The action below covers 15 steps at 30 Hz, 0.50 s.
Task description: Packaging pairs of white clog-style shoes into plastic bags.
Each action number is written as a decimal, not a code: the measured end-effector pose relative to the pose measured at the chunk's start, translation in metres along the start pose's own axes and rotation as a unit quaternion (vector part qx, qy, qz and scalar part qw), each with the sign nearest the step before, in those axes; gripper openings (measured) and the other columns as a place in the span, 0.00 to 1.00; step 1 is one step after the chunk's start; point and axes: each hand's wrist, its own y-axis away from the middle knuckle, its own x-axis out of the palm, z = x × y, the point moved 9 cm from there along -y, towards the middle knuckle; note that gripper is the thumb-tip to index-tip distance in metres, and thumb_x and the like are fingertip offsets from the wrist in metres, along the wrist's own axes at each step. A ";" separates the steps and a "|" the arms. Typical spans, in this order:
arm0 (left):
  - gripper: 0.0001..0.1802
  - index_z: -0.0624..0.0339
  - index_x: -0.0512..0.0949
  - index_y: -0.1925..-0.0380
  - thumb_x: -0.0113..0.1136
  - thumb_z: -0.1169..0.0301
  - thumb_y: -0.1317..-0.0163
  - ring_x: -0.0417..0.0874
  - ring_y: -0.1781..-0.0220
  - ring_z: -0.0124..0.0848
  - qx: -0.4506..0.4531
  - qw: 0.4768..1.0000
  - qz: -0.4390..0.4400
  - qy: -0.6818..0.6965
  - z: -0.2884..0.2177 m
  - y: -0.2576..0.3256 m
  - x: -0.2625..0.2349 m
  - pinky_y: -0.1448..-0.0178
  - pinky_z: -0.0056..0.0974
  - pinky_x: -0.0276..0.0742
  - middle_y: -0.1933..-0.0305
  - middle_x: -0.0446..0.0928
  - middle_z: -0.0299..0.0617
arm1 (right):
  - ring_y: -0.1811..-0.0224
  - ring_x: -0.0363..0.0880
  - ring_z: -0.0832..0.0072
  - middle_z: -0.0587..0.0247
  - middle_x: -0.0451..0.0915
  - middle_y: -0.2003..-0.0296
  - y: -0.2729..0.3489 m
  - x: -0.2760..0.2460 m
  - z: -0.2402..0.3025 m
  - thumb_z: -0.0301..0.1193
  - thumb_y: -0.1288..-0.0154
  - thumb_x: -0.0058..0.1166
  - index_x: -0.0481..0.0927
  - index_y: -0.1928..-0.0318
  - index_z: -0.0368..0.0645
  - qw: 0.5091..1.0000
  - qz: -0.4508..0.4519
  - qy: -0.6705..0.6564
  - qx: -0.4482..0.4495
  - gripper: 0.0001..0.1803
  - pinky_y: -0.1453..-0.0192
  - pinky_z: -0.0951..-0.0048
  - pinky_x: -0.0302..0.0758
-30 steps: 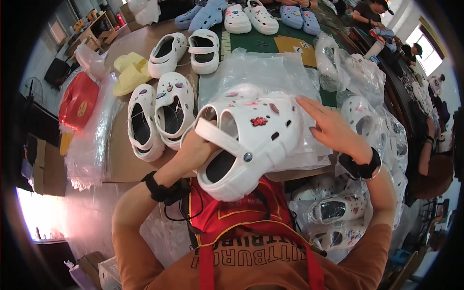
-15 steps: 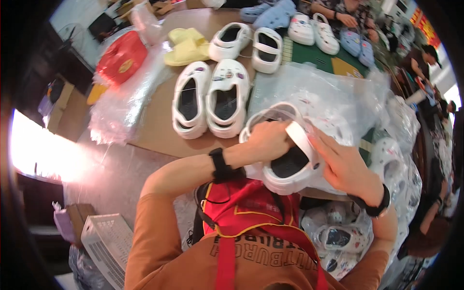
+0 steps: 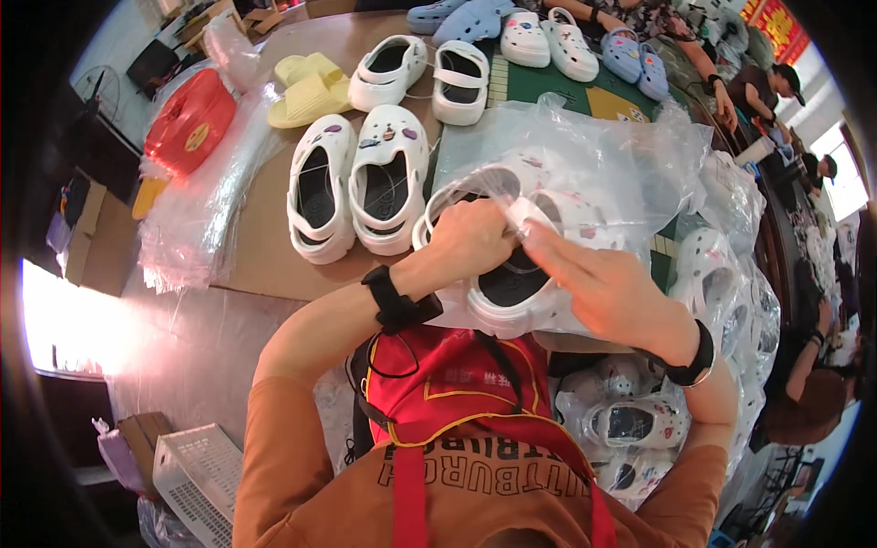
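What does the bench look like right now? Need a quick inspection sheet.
Surface: brown table, partly under a green mat.
Job's things: white clog going into a clear plastic bag.
Clutter: white clog pair, yellow slides, blue clogs, stack of clear bags, bagged clogs.
Grippers: left hand and right hand both grip the clog and bag.
Cables: nothing seen.
Surroundings: other people seated at right, cardboard boxes at left.

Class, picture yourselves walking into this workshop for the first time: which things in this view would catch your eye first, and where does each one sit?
At the centre, the left hand and right hand hold a white clog at the mouth of a clear plastic bag. Just left of them on the brown table lies a pair of white clogs with small coloured charms. Further left, a bright red object lies under clear plastic sheets at the table's edge.
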 end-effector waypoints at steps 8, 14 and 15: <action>0.15 0.61 0.74 0.65 0.51 0.61 0.45 0.80 0.66 0.48 0.020 0.998 -0.053 -0.015 0.007 0.001 -0.008 0.65 0.44 0.74 0.69 0.78 0.53 | 0.56 0.78 0.70 0.55 0.66 0.42 0.023 0.007 0.010 0.16 0.61 0.46 0.67 0.45 0.37 0.998 0.020 0.049 -0.042 0.34 0.69 0.76 0.75; 0.12 0.61 0.77 0.65 0.56 0.64 0.44 0.79 0.64 0.44 0.037 0.957 -0.170 0.233 0.001 0.018 -0.034 0.62 0.41 0.73 0.66 0.78 0.48 | 0.65 0.78 0.70 0.55 0.66 0.42 0.039 0.012 0.002 0.19 0.57 0.49 0.68 0.45 0.40 0.996 -0.032 0.066 -0.046 0.32 0.70 0.75 0.75; 0.13 0.60 0.77 0.64 0.54 0.63 0.43 0.79 0.63 0.42 0.017 0.956 -0.187 0.224 0.009 0.015 -0.031 0.61 0.41 0.73 0.65 0.78 0.47 | 0.69 0.77 0.72 0.57 0.65 0.40 0.036 0.017 0.005 0.20 0.55 0.49 0.67 0.44 0.42 0.995 -0.016 0.085 -0.044 0.32 0.72 0.76 0.74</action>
